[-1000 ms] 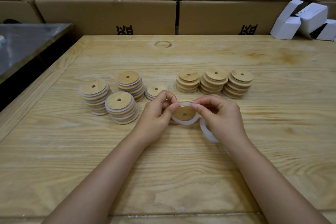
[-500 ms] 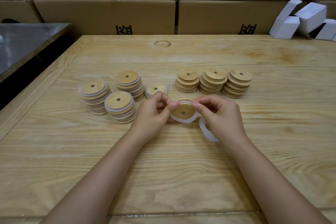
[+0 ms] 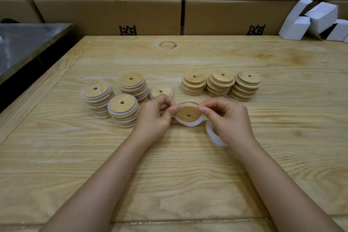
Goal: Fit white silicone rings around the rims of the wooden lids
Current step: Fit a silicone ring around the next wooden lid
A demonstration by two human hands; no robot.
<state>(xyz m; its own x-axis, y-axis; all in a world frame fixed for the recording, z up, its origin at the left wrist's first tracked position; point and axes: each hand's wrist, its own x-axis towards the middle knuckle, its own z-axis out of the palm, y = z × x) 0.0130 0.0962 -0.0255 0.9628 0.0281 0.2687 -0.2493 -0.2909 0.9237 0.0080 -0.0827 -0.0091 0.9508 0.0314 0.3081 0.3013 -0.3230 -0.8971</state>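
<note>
We found both hands meeting over the middle of the table (image 3: 188, 175), just in front of the stacks. The left hand (image 3: 154, 117) and the right hand (image 3: 227, 120) each pinched the white silicone ring (image 3: 190, 124) between thumb and forefinger, one at either side of the wooden lid (image 3: 188, 114), which was held up off the table and tilted towards us. The ring lay loose around the lid's near edge and looked unseated along the far rim, so we judged the fitting about half done.

To finish it well, we thought the pinches should walk the ring outward along the far rim in small, even steps, with the lid braced from beneath. The band should go flat into its groove without twisting. A pull on one side alone could pop the near edge off again.

A few spare rings (image 3: 214, 135) showed under the right palm; we could not tell whether its lower fingers held them. Ringed lids (image 3: 123, 109) stood in stacks on the left, and three stacks of bare lids (image 3: 220, 83) waited on the right, so much of the task remained.
</note>
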